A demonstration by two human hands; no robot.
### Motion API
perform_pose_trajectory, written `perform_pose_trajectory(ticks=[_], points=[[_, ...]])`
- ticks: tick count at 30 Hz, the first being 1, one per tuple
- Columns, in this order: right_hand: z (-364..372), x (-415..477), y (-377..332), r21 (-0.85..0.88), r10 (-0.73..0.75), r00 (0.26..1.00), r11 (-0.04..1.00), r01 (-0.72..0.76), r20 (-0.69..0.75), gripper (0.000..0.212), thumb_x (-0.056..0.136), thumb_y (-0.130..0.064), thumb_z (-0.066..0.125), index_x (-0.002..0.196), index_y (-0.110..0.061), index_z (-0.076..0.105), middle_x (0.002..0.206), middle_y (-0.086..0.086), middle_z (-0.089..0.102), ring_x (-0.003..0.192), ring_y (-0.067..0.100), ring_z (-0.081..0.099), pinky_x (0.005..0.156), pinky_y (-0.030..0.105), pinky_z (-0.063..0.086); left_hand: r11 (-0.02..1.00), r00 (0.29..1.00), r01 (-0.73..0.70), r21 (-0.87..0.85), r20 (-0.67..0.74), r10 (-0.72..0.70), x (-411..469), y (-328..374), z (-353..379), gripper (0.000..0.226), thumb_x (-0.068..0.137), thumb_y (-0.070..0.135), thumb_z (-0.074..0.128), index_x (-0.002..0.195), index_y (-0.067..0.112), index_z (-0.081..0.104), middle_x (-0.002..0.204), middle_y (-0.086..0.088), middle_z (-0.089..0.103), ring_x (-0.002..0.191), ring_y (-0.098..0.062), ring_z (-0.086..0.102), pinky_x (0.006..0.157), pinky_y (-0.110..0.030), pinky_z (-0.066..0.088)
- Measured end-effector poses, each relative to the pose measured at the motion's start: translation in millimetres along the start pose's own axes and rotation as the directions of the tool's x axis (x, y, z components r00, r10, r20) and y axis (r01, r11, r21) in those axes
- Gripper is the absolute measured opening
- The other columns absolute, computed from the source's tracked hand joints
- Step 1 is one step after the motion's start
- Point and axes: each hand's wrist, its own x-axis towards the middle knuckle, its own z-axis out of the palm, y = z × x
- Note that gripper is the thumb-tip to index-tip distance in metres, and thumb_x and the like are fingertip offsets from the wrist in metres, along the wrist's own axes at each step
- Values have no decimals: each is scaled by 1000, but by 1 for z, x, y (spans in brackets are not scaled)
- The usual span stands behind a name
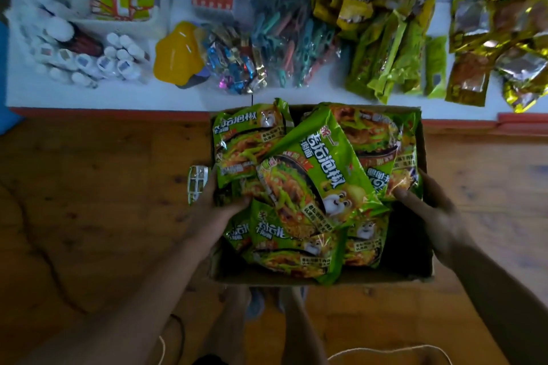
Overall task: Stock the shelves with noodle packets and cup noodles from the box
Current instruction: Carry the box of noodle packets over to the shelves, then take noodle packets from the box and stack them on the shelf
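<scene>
**Green noodle packets heaped in an open box**

Glossy green noodle packets (314, 184), printed with noodle bowls, lie jumbled in a cardboard box (385, 278) at centre. The left hand (213, 210) clasps the pile at 9 o'clock, thumb on top. The right hand (433, 213) pinches a packet at 3 o'clock, fingers (425, 179) behind it. The box sits on a wooden floor (89, 187). At 12 o'clock a white shelf (118, 98) holds snack bags (385, 47).

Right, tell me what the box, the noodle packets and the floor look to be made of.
Box: likely brown cardboard, matte, with dull flat walls. Noodle packets: thin plastic film, glossy, printed green; it crinkles and catches highlights. Floor: wood or wood-look laminate, judging by grain and knots; which one, the picture cannot settle.
</scene>
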Motion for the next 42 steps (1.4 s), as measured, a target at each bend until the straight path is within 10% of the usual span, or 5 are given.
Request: perform_pose_trajectory(ticks=[3,15,42], points=[[-3,24,8,66,-6,1000,998,7,-16,87,62,-44,82,141,-25,50,122,-1,67,108,23,66,98,46,51,1000,1000,-20,-9,-19,20,19,-2,12,85,80,24,77,151,35,31,120,14,59,112,-17,57,101,-46,48],[-10,74,51,101,25,999,995,-22,-23,108,41,-61,91,136,-24,55,121,1,70,109,25,68,94,46,53,996,996,-84,22,-22,85,61,-16,35,86,83,17,74,153,36,29,148,3,48,133,-24,48,109,-48,43],[-1,86,72,61,-15,999,998,18,-40,97,50,-60,88,131,-18,56,117,5,70,108,27,68,90,44,54,995,993,-99,23,-55,100,66,-29,31,81,85,12,73,152,32,31,139,6,54,128,-20,53,106,-46,46]])
